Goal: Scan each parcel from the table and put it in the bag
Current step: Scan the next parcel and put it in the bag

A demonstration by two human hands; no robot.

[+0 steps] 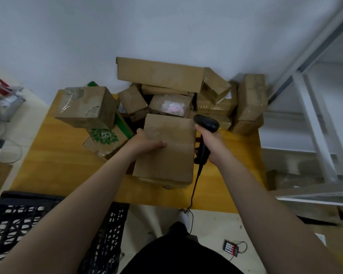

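The left hand gripped the left side of a plain brown cardboard parcel, thumb laid across its top; the parcel sat near the middle of the yellow wooden table, towards the near edge. Just beside its right side, the right hand was closed round the handle of a black handheld barcode scanner, whose black cable trailed over the near edge. A heap of brown cardboard boxes crowded the far edge. A black plastic lattice crate stood below the near-left corner
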